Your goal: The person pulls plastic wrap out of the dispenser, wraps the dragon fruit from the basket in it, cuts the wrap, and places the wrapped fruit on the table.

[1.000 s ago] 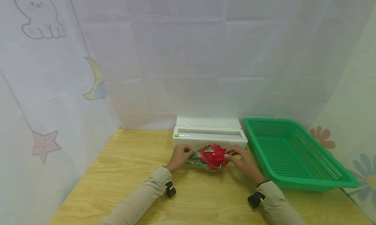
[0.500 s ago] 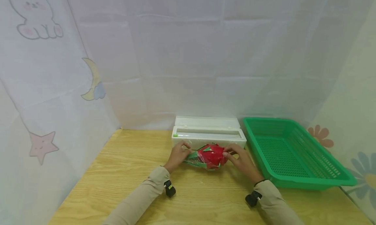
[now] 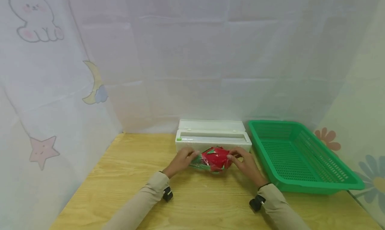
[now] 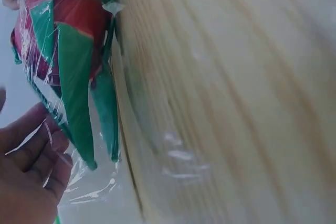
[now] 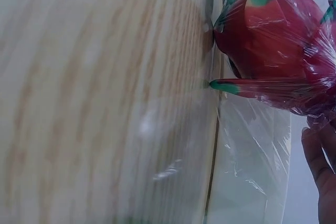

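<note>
A dragon fruit [image 3: 217, 159], red with green leafy tips, lies on its side on the table under clear cling film [image 5: 252, 166]. At its leafy left end is my left hand [image 3: 181, 160], its fingers curled with film caught among them in the left wrist view. Fingertips of my right hand [image 3: 245, 163] pinch the film gathered at the rounded right end. Loose film spreads past the fruit in both wrist views. Just behind it stands a white cling film dispenser box [image 3: 213, 146] with its lid raised.
A green plastic basket [image 3: 300, 186] sits at the right of the wooden table [image 3: 144, 150], close beside the dispenser. A small green slider [image 3: 179, 139] is at the dispenser's left end. Printed fabric walls [image 3: 186, 73] rise behind and at both sides.
My left hand draws back from the leafy end, then comes in against it again, its fingers bent inward. My right hand stays at the rounded end. The head view shifts slightly.
</note>
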Demonstrator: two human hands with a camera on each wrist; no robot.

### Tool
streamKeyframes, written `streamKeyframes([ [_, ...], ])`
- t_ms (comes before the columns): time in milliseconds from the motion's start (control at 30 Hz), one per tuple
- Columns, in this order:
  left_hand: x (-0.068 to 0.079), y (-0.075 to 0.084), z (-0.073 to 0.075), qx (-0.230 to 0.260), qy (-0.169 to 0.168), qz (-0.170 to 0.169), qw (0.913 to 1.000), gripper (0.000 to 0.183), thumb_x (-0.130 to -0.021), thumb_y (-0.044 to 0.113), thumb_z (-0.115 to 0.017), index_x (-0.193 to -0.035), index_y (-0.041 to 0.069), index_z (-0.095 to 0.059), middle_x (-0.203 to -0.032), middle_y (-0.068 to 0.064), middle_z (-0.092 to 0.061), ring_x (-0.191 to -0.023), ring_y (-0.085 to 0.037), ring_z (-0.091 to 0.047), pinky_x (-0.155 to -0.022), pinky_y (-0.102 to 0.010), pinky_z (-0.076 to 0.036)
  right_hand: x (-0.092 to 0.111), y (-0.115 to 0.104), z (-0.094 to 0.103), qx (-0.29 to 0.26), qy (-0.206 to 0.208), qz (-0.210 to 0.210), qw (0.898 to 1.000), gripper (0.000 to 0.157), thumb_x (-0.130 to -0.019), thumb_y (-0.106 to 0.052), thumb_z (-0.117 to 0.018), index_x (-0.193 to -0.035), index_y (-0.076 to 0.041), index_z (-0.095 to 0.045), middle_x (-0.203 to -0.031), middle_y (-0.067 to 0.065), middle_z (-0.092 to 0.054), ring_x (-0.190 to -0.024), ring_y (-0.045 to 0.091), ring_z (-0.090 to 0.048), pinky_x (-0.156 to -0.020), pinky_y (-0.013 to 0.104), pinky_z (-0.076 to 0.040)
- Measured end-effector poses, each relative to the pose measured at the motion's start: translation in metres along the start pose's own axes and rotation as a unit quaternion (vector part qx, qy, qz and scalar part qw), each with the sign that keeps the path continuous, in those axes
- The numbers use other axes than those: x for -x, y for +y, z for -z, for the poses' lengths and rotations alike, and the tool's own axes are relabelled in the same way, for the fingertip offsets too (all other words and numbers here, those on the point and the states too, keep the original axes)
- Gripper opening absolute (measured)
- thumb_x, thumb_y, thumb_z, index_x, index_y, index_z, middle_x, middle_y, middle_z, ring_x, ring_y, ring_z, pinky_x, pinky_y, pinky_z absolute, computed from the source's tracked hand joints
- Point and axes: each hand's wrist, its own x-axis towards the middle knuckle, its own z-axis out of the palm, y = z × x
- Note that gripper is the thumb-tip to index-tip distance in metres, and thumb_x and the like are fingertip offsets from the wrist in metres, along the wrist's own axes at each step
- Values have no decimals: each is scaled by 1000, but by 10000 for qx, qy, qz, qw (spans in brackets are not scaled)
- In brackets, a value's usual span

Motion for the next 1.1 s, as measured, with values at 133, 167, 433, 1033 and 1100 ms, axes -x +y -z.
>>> streamKeyframes([
  [133,6,2,1,-757,-618,-230,9950,38,-93,35,-72,-114,4,-67,-106,-5,-66,-99,-18,-58,-87,-34,-49,-1,0,1,46,14,-325,9995,15,-88,-2,-74,-101,-6,-67,-93,3,-71,-84,13,-65,-69,31,-56],
  [167,7,4,1,-1025,-734,-314,9915,46,-90,39,-75,-119,4,-64,-110,-5,-65,-102,-19,-57,-89,-35,-48,-1,0,2,23,10,-434,9991,16,-88,-3,-74,-101,-7,-66,-94,3,-71,-84,12,-64,-69,31,-56],
  [433,7,22,0,-2384,-805,-569,9662,66,-81,41,-84,-123,0,-54,-111,-9,-59,-104,-23,-55,-93,-39,-47,-6,1,1,212,153,-244,9994,15,-87,-2,-75,-101,-4,-68,-95,7,-72,-84,14,-66,-70,25,-55],
  [1033,7,22,-7,-2895,-749,-365,9535,55,-86,38,-79,-119,-1,-57,-109,-9,-64,-104,-24,-60,-95,-37,-48,-12,-8,2,725,-356,-308,9963,19,-88,-11,-76,-101,-7,-63,-92,3,-71,-83,19,-67,-62,26,-55],
  [1100,7,20,-8,-2925,-703,-441,9526,57,-85,38,-81,-120,-1,-57,-109,-10,-64,-104,-24,-61,-95,-37,-48,-14,-9,2,739,-388,-357,9959,16,-88,-13,-77,-95,-9,-63,-86,-1,-68,-78,16,-65,-61,26,-54],
])
